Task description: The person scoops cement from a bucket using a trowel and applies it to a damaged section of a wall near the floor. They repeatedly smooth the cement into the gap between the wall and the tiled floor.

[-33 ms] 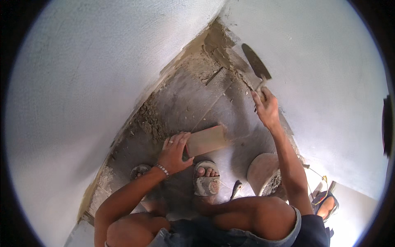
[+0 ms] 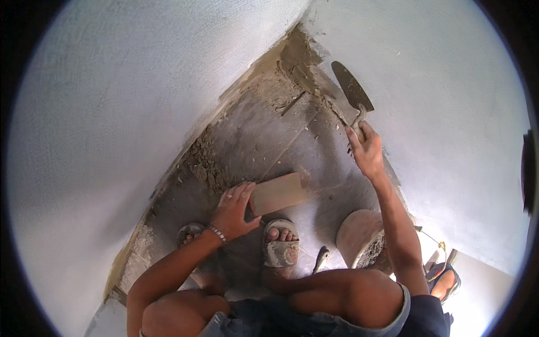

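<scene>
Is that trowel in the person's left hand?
No, the right hand grips the trowel by its handle, while the left hand holds a flat rectangular piece.

Trowel hdl partly hidden by R hand; bucket pt. bhd forearm.

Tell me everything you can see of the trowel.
The trowel has a dull grey, metal-looking blade with a rounded tip and a pale, crooked neck. The right hand holds it behind the neck. The blade points away from the person and leftward, against the view of the right wall; contact is unclear.
</scene>
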Tool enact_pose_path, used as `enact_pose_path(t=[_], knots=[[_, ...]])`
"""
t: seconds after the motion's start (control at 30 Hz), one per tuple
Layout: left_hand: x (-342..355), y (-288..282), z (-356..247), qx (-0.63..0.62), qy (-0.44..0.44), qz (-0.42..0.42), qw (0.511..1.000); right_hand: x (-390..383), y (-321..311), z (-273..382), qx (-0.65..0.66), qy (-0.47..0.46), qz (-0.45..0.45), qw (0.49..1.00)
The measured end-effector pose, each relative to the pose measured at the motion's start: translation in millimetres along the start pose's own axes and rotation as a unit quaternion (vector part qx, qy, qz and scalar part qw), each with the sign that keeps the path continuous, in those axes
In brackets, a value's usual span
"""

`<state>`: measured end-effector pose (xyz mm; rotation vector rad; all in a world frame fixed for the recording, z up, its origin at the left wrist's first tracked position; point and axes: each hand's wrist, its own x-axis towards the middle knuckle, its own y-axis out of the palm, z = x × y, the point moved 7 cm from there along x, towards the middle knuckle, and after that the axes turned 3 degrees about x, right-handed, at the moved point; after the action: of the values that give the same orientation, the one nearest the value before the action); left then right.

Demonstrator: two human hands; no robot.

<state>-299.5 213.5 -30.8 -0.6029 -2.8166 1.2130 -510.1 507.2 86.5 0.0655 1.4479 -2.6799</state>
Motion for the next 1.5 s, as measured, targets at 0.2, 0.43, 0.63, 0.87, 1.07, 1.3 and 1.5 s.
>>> enact_pose_path(t=[0.2,0.43,0.63,0.87,1.07,1.3,1.5], knots=[[-61.8,-7.6,9.9,0.037,-0.060,0.022,0.997,28.8,57.7,-6.3,-0.025,-0.046,0.090,0.995],[-119.8,-20.3,26.3,0.052,-0.139,0.011,0.989,81.1,91.8,-2.2,-0.050,-0.010,0.121,0.991],[-132.1,-20.2,35.8,0.053,-0.143,-0.014,0.988,45.0,48.5,-29.1,-0.014,0.042,0.056,0.997],[-119.8,-25.8,36.6,0.066,-0.151,-0.013,0.986,-3.2,4.5,-19.1,-0.046,-0.002,0.039,0.998],[-119.4,-22.1,40.0,0.068,-0.141,-0.015,0.988,67.3,91.0,6.3,-0.030,-0.032,0.081,0.996],[-121.0,-24.1,36.6,0.069,-0.141,-0.028,0.987,77.2,59.4,25.0,0.006,-0.025,0.024,0.999],[-123.8,-22.7,41.0,0.080,-0.150,-0.021,0.985,46.7,31.3,36.5,0.084,0.028,0.019,0.996]])
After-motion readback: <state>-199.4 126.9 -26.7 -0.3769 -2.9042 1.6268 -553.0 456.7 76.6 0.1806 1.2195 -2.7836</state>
